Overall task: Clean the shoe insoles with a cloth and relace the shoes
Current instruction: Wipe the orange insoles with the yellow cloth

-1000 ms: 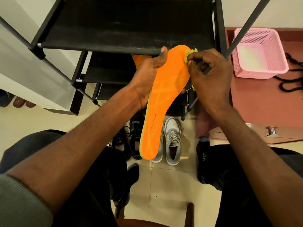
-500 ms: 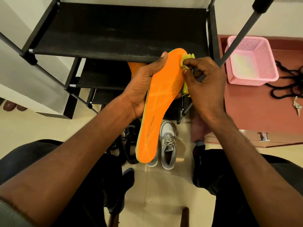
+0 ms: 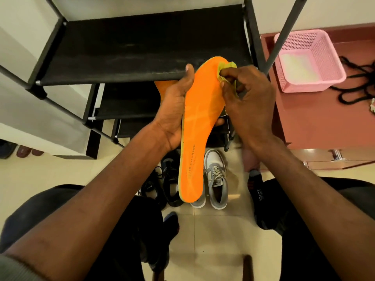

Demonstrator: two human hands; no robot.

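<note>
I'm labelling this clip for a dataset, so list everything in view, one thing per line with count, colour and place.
insole: one in hand, orange, held upright at centre; part of a second orange one shows behind the left hand
cloth: one, yellow-green, at the insole's toe
shoe rack: one, black, ahead
grey and white sneakers: two, floor, centre
black shoes: at least two, floor, left of the sneakers
basket: one, pink, on the reddish cabinet
laces: black, loose, beside the basket
left hand: grips the insole
right hand: pinches the cloth
</note>
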